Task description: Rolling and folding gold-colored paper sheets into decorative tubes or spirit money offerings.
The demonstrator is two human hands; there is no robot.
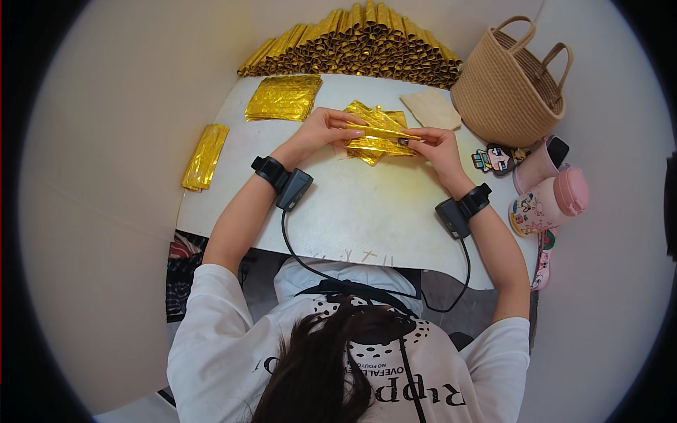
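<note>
As hands [323, 128] [440, 146] pinch foil [384, 132] (crinkly), woven bskt. [497, 92]

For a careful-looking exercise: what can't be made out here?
In the head view:
Some fingertips of left hand and right hand: hidden by hand or foil.
Basket: floor hidden by its near wall.
Rolls: too small to count surely.
Dark object: cut off by the right edge.

Crinkled Gloss Beside Rough Weave

The held gold strip [381, 133] looks like foil-faced paper, glossy and creased; the flat gold stack [283, 97] shines likewise. The basket [497, 92] looks like rough woven cord, the pink-lidded bottle [540, 209] smooth plastic, the left wrist device [294, 190] matt plastic.
</note>
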